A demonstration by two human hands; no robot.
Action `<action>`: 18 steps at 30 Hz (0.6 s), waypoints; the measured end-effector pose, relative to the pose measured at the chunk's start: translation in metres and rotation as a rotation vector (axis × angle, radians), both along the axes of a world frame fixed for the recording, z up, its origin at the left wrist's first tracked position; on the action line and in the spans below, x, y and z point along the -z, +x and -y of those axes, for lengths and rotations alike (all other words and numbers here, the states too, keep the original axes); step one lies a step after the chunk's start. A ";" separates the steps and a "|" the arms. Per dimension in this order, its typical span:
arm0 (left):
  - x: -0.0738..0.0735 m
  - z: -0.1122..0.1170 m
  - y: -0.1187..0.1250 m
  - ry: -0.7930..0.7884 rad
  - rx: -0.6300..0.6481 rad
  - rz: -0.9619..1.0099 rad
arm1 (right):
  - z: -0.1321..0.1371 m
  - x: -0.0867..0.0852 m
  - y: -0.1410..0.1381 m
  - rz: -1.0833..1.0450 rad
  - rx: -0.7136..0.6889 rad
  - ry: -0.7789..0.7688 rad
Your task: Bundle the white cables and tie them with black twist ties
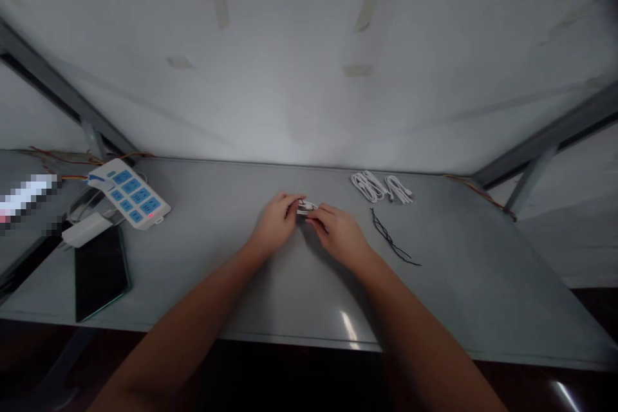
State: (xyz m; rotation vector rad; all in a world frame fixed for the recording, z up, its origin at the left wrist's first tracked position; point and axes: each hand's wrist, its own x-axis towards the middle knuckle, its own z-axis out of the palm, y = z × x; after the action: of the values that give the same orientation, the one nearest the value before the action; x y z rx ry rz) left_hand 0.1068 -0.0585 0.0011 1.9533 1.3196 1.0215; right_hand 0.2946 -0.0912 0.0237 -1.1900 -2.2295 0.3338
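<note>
Between my hands, over the middle of the grey table, is a small coiled white cable (307, 206). My left hand (277, 222) pinches its left end, where a bit of dark tie shows by the fingertips. On the other side my right hand (339, 235) has its thumb and fingers closed on the right end. Fingers cover much of the coil. To the right of my right hand lie several thin black twist ties (390, 238) in a loose bunch. Behind them rest two bundled white cables (369, 187), side by side near the back edge.
A white power strip (140, 196) with blue sockets and a lit red light lies at the left. Near it are a white adapter (87, 230) and a dark tablet (101, 273). The table (463, 270) meets a white wall (294, 109); metal braces stand at both sides.
</note>
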 end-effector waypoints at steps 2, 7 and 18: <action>-0.001 0.001 0.001 0.004 -0.002 -0.042 | 0.000 -0.001 0.000 -0.020 0.011 0.023; -0.003 0.004 0.003 0.021 0.023 -0.114 | 0.003 -0.008 -0.002 0.005 0.042 0.208; -0.008 0.007 0.006 0.089 0.030 -0.097 | 0.003 -0.004 -0.011 0.069 -0.073 0.288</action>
State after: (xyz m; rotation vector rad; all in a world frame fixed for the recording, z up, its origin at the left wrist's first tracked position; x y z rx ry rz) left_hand 0.1123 -0.0656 0.0088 2.1072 1.3122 0.9977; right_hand 0.2836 -0.0940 0.0274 -0.9817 -2.2906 -0.0025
